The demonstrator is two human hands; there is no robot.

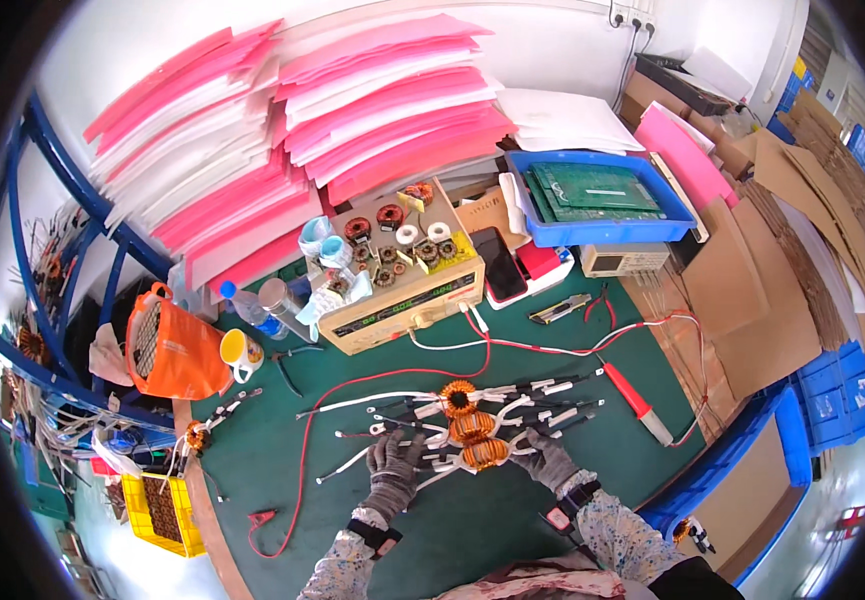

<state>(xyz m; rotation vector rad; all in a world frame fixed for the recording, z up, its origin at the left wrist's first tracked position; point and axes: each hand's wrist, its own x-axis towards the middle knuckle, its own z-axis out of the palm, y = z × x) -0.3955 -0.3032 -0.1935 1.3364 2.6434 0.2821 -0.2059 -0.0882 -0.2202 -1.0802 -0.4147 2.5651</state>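
Observation:
Three copper-wound toroidal coils sit in a row at the middle of the green mat: a far coil (458, 398), a middle coil (471, 428) and the nearest coil (485, 454). White-sleeved leads with dark sections and metal lugs fan out on both sides of them. My left hand (392, 472), in a grey glove, closes over leads to the left of the nearest coil. From the other side, my right hand (546, 462), gloved alike, has its fingers closed on leads close to that coil. The leads under both palms are partly hidden.
Beyond the coils stands a beige meter (402, 315) with small coils on top. A red probe (636, 402) lies to the right, its cable crossing the mat; a red clip (263, 517) lies left. Pliers (290, 370), a mug (241, 354) and a blue bin (797, 440) flank the space.

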